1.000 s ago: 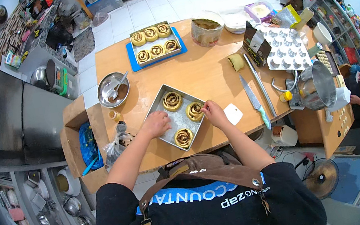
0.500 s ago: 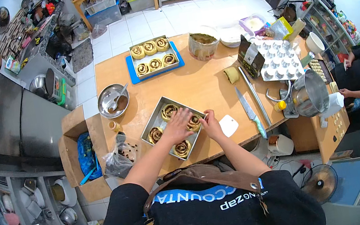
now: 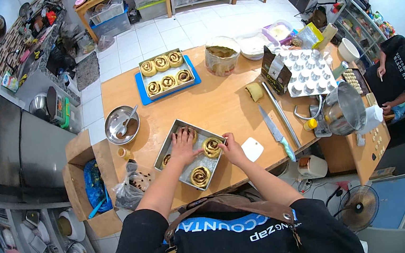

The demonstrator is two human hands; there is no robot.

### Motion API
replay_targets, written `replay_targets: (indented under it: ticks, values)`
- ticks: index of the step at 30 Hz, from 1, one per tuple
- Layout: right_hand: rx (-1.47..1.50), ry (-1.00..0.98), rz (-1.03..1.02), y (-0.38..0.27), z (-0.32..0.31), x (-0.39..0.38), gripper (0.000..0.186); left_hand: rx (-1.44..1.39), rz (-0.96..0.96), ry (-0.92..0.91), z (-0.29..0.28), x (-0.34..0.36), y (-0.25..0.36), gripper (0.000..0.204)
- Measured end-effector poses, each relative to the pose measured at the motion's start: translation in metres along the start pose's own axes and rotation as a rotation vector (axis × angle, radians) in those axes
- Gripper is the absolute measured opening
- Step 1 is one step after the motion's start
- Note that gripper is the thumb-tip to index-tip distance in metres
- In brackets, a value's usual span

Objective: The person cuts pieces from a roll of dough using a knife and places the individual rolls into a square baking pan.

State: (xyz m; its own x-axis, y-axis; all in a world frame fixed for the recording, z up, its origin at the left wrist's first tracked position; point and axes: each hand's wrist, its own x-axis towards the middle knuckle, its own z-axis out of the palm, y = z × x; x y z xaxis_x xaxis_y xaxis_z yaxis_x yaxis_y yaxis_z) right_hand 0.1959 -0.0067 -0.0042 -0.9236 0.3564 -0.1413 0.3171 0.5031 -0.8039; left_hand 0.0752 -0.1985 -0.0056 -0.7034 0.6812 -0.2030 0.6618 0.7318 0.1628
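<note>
Since the earlier frame, our left hand has shifted off the right roll onto the far roll, fingers spread over it. Our right hand stays beside the right roll, fingers curled; we cannot tell whether they grip. Both rolls sit in the square pan on the bench's near side, a white scraper to its right.
</note>
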Motion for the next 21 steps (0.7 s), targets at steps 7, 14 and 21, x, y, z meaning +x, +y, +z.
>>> replay_targets:
  ticks: [7,14,21]
  values:
    - [0.167,0.045,0.000,0.012,0.010,0.002,0.034,-0.076,0.364,0.192,-0.013,-0.008,0.022,0.077]
    - [0.163,0.029,-0.008,0.015,0.011,0.009,0.029,-0.180,0.504,0.015,-0.006,-0.005,0.040,0.065]
    - [0.117,-0.009,0.017,0.006,0.006,0.008,0.031,-0.119,0.491,0.057,0.007,0.000,0.040,0.063]
